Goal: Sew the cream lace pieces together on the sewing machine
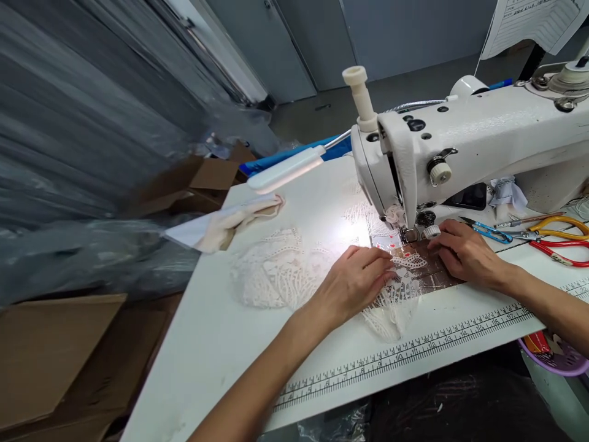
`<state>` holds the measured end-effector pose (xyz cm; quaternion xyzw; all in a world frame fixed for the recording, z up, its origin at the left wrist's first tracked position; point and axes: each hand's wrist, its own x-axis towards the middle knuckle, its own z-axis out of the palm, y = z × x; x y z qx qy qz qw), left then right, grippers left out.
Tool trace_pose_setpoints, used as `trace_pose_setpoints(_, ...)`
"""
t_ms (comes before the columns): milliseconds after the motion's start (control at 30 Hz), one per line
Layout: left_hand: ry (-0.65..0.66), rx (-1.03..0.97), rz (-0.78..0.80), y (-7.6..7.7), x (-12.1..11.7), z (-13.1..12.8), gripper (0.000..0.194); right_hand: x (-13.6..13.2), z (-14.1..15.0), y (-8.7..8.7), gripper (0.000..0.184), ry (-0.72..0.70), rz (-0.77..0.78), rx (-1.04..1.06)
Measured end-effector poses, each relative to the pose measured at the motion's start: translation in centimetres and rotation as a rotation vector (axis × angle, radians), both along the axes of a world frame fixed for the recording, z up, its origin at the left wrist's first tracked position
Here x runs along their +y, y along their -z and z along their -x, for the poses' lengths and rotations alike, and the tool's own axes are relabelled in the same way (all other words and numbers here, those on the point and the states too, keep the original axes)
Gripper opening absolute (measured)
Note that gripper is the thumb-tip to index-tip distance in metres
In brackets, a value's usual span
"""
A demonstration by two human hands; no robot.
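White lace (398,301), seemingly partway worked, is lying beside the presser foot (408,235); a lace heap (280,276) is spreading leftward. Left hand (354,276): fingers bunching on lace, pinch uncertain. Right hand (469,255): fingers curling, hold unclear. Sewing machine (483,135) is limiting rightward room; ruler markings (398,359) are lining the worktop's (193,368) front edge.

Numbers 7 to 17 on ruler (399,358)
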<state>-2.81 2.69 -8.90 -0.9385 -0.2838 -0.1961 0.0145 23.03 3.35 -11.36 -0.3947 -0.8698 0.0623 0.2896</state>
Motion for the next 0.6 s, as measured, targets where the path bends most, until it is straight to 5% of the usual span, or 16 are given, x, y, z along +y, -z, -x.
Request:
trace_pose_setpoints(300, 0.099, -0.062, 0.338, 0.1, 2.1, -0.5, 0.02, -0.3, 0.3, 0.2, 0.031, -0.042, 0.109, 0.086)
trace_pose_setpoints(600, 0.059, -0.161, 0.457, 1.4, 2.4, -0.4, 0.018, -0.3, 0.2, 0.9, 0.031, -0.063, 0.091, 0.036)
